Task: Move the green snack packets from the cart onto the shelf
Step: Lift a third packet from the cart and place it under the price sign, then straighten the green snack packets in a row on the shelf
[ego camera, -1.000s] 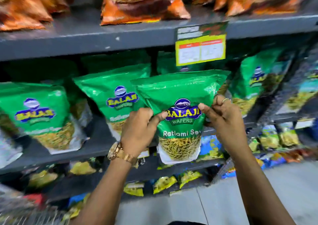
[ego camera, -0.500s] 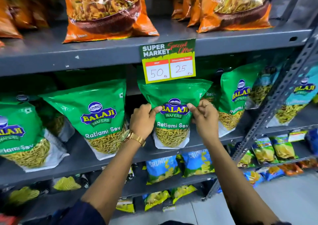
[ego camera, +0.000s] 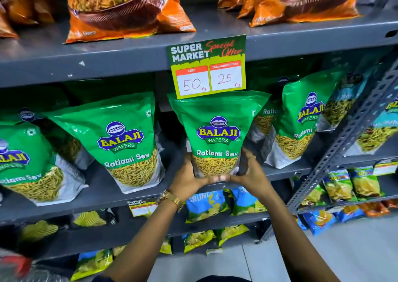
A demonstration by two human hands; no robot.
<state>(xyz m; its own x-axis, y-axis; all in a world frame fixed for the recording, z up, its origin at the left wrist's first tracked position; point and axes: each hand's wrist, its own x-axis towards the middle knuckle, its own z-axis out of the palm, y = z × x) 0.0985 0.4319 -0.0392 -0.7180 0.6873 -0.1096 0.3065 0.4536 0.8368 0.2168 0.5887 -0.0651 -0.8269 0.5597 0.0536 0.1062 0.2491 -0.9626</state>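
A green Balaji Ratlami Sev packet (ego camera: 217, 128) stands upright on the grey middle shelf (ego camera: 103, 197), just under a price tag. My left hand (ego camera: 187, 179), with a gold watch on its wrist, cups the packet's lower left corner. My right hand (ego camera: 251, 174) cups its lower right corner, and the thumbs meet under its base at the shelf's front edge. More green packets stand on the same shelf: one to the left (ego camera: 125, 139), one at the far left (ego camera: 23, 163), one to the right (ego camera: 301, 122). The cart is out of view.
A yellow and green price tag (ego camera: 207, 66) hangs from the upper shelf, which carries orange snack bags (ego camera: 127, 8). Blue and yellow chip bags (ego camera: 206, 204) fill the lower shelves. A perforated grey upright (ego camera: 344, 135) runs diagonally at the right. Grey floor lies below.
Both hands slid down from the packet's middle to its base. The packet now stands upright on the shelf. The view has come closer to the shelf.
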